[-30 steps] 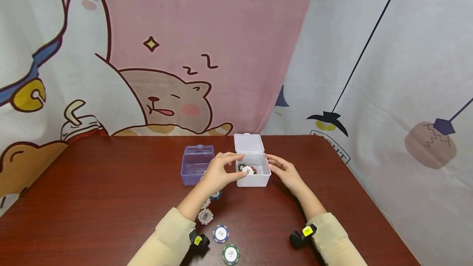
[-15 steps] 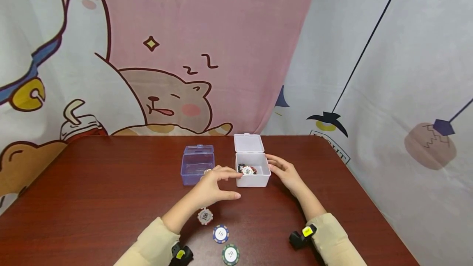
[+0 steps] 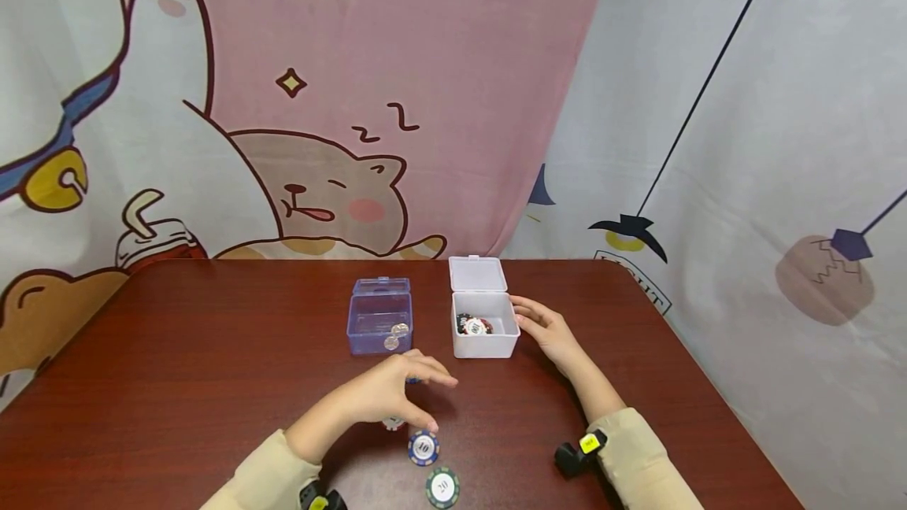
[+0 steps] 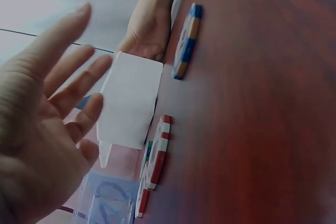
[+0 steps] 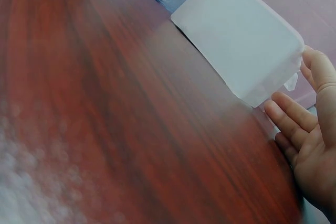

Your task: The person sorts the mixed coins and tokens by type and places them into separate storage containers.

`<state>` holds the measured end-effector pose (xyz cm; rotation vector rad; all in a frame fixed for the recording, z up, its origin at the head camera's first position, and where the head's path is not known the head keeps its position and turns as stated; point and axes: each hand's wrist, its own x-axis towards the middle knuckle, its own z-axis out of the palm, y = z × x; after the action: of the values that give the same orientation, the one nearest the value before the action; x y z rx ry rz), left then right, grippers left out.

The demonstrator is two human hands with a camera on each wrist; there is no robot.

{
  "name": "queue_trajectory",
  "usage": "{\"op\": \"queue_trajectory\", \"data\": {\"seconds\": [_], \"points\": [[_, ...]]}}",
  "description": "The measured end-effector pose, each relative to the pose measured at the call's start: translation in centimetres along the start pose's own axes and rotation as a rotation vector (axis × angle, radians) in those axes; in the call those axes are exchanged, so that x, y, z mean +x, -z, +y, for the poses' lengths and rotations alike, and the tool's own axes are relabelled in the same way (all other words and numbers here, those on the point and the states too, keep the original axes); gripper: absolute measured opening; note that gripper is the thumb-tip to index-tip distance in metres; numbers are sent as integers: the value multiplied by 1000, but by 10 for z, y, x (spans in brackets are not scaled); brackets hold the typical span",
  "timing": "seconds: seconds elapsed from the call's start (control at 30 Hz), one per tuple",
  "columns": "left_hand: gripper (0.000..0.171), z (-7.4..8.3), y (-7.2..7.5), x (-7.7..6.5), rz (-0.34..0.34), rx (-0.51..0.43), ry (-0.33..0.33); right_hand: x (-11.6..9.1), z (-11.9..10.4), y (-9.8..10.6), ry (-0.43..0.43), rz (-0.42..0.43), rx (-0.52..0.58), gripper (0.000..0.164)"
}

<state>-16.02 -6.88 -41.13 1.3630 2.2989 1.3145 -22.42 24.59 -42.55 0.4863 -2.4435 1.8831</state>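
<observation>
My left hand hovers over the poker chips on the table, fingers spread and nothing between them. Partly covered by it are a red-and-white poker chip and a blue one. Just below the thumb lies a blue poker chip marked 10, with a green poker chip marked 20 nearer the front. My right hand rests its fingertips against the right side of a white plastic box. That box has its lid up, and several poker chips lie inside.
Left of the white box stands a translucent blue box with its lid raised. A few silvery coins are in its front right corner. The dark red wooden table ends at a printed curtain.
My left hand has withdrawn from over the white box toward the front left, above the loose chips. The right hand and both boxes have stayed put.
</observation>
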Motion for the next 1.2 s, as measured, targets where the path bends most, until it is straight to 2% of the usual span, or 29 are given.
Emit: {"op": "queue_trajectory", "data": {"seconds": [0.1,0.23,0.67,0.83,1.07,1.2], "points": [[51,0,0,-5,-56,9,13,0,-1,0,2,-3,1,42],[49,-1,0,-11,-89,38,18,0,-2,0,10,-1,-1,41],[47,-3,-7,-26,-119,196,37,0,0,0,0,0,-3,42],[46,-4,-9,-28,-118,217,46,1,5,1,3,1,13,41],[47,-2,-15,-27,-132,279,39,8,29,3,38,17,17,41],[48,-1,-17,-26,-128,307,40,7,27,3,26,16,30,41]]}}
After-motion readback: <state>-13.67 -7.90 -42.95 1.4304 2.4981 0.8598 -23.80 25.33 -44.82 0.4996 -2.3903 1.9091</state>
